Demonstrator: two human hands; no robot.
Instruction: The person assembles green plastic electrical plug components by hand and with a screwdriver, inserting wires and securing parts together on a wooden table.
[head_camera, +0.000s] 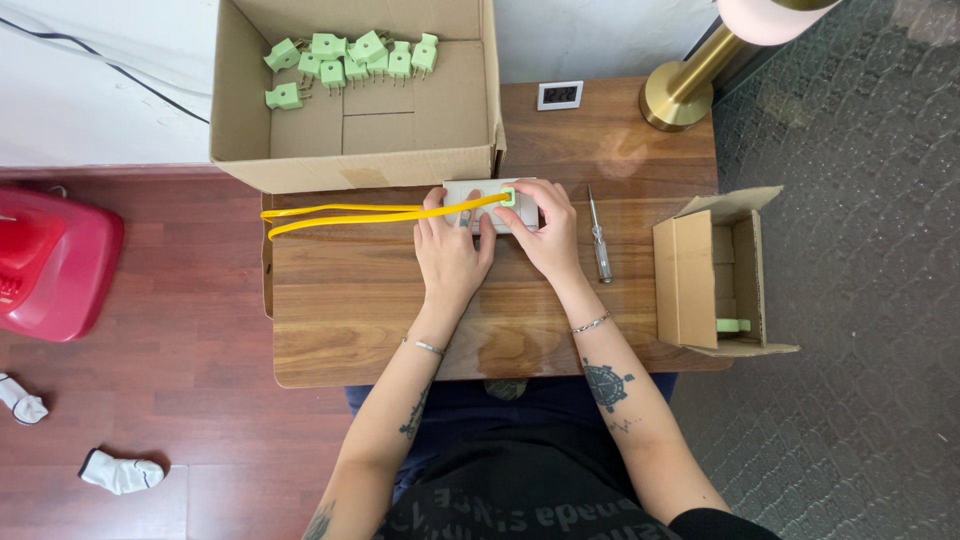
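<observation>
On the wooden table (350, 310) lies a pale rectangular socket block (487, 203) just in front of the big cardboard box. My left hand (448, 252) rests on its left part and holds it down. My right hand (545, 232) pinches a green plug (508, 196) that sits on the block's top. A yellow cable (340, 215) runs from the plug leftward as a long doubled loop over the table's edge.
A large open cardboard box (240, 110) at the back holds several green plugs (350, 58). A screwdriver (600, 245) lies right of my hands. A small open box (700, 280) with one green plug stands at the right edge. A brass lamp base (676, 98) and a small display (560, 95) sit behind.
</observation>
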